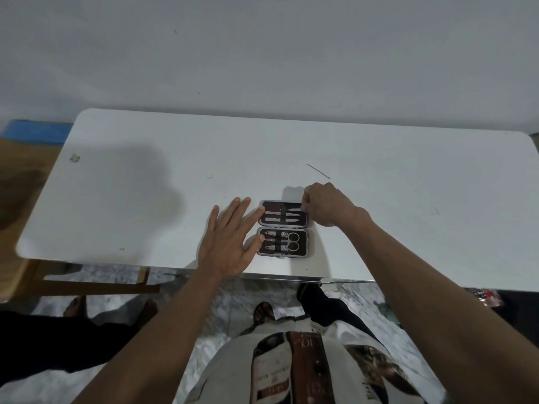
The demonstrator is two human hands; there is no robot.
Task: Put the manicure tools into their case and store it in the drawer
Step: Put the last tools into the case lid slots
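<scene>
A small manicure case (283,228) lies open on the white table (175,185), dark lining up, metal rim around both halves. The far half holds thin metal tools (284,216) under a strap. The near half holds scissors (293,241) and clippers (274,240). My left hand (230,240) lies flat with fingers spread, its fingertips touching the case's left edge. My right hand (323,204) has its fingers pinched at the right end of the far half, where a tool tip sits; whether it grips that tool or the rim is unclear.
A thin dark line (318,172) marks the table beyond my right hand. The table's near edge runs just in front of the case. A wooden frame (87,282) stands under the table's left end. Feet (262,312) show on the marble floor below.
</scene>
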